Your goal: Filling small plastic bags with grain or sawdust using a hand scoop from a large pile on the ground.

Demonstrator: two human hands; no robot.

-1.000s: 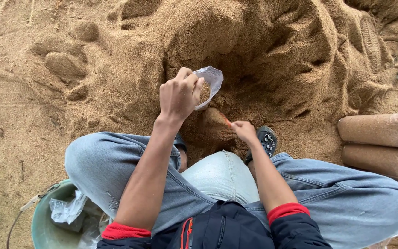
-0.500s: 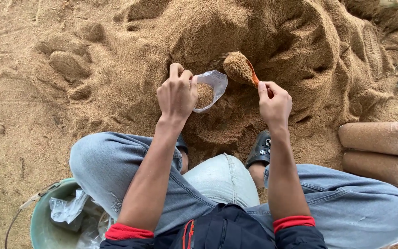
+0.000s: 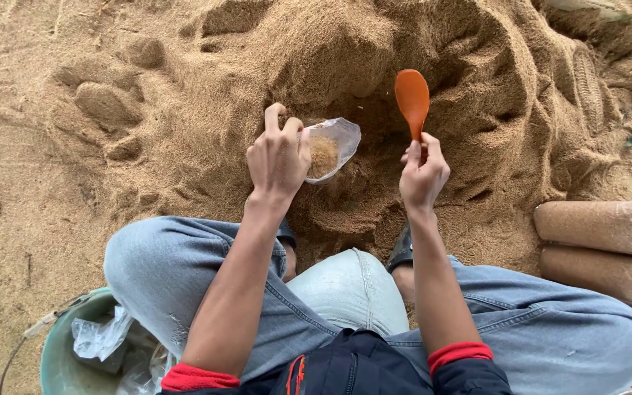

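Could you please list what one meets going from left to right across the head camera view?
Green bucket of crumpled plastic → left hand → clear plastic bag part-filled with sawdust → orange plastic spoon in the right hand → filled cylindrical bags.

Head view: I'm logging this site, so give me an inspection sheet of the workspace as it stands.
Surface: loose sawdust heap on sandy ground, with dents and a shoe print.
Job's things: clear plastic bag, partly filled with sawdust, mouth open; orange spoon, empty, raised beside the bag.
Clutter: two packed sawdust cylinders lying at the right; green bucket with crumpled plastic bags at lower left.
Grippers: left hand grips the bag's rim; right hand has its grip on the spoon handle.
Cables: nothing seen.
Surroundings: the person squats in jeans and dark footwear; no one else in view.
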